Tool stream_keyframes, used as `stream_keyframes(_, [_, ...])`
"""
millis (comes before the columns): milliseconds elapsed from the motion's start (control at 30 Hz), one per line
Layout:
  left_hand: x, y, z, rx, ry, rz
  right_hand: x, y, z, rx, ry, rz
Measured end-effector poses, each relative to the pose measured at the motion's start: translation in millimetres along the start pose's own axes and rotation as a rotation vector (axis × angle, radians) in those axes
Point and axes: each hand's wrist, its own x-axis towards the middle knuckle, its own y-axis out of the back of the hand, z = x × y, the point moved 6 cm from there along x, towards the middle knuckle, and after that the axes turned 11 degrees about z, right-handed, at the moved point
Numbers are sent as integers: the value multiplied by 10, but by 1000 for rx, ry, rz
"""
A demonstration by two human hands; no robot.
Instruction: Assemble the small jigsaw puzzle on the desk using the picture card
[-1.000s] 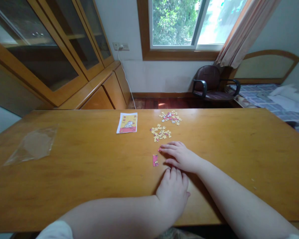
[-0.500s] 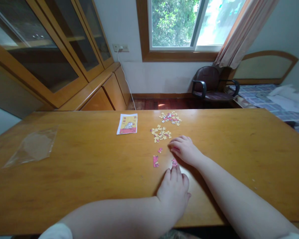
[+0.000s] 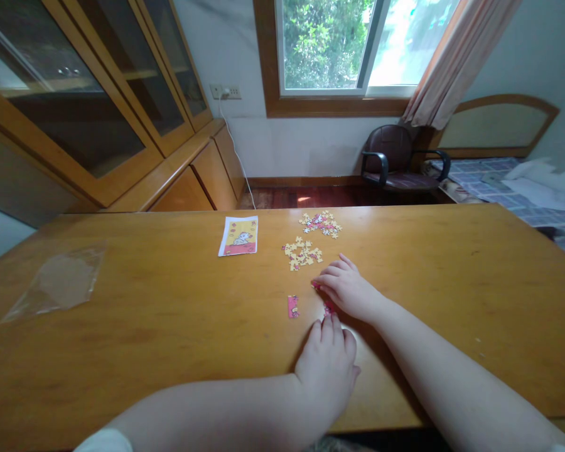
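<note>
My left hand [image 3: 327,361] lies palm down near the table's front edge, fingers stretched out. Its fingertips touch the lower edge of pink joined-looking puzzle pieces [image 3: 328,308], partly covered by the hand. Just above, my right hand [image 3: 343,285] is curled over the table, with a pink puzzle piece [image 3: 316,285] at its fingertips; its palm side is hidden. To the left of both hands lies a pink puzzle section [image 3: 293,307] with a straight left edge.
Mostly yellow puzzle pieces [image 3: 302,252] lie beyond my hands, with a mixed pile [image 3: 321,223] farther back. A picture card [image 3: 238,236] lies left of them. A clear plastic bag [image 3: 56,279] is at the table's left. Behind the table stands a chair [image 3: 395,157].
My right hand has shifted slightly left and down. The small pink piece that lay loose beside it is now at its fingertips. My left hand has stayed in place.
</note>
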Motion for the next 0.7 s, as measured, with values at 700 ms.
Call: stream_keyframes(700, [1,17,4,-4,0,-13,-5,3,184,-9,-14,-75])
